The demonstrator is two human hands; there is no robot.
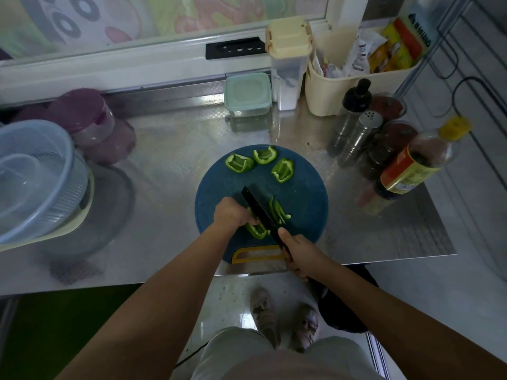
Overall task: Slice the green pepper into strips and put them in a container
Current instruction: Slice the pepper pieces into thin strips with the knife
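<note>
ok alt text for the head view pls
A person slices a green pepper piece on a round blue cutting board: the left hand holds it down, the right hand grips a black knife. Cut strips lie beside the blade, three uncut pieces farther back.

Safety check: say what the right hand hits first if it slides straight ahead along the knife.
Probably the pepper piece under the left hand, just ahead of the right hand beside the knife; depth is unclear.
</note>
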